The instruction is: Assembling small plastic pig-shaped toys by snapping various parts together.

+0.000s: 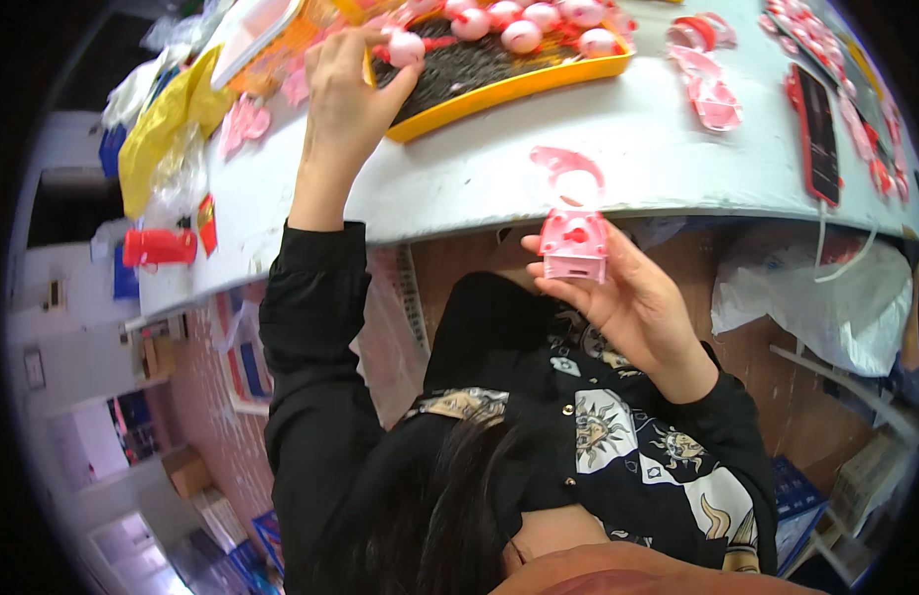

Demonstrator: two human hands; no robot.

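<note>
My left hand [342,104] reaches over the left end of a yellow-rimmed tray [509,92], thumb and fingers closed around a small pink ball [407,50]. Several similar pink balls [521,37] with red parts lie along the tray's far side, on its dark rough bed. Nearer to me, just off the table edge, my right hand [633,312] grips a pink plastic housing [575,243] between thumb and fingers. A curved pink loop rises from the housing's top, and a red piece shows in its middle.
To the right lie more pink plastic parts [715,99] and a red-cased phone [814,139] with a white cable. An orange basket [271,59], a yellow bag [172,129] and a red cylinder [160,247] are at left. A white plastic bag [826,297] hangs below the table's right side.
</note>
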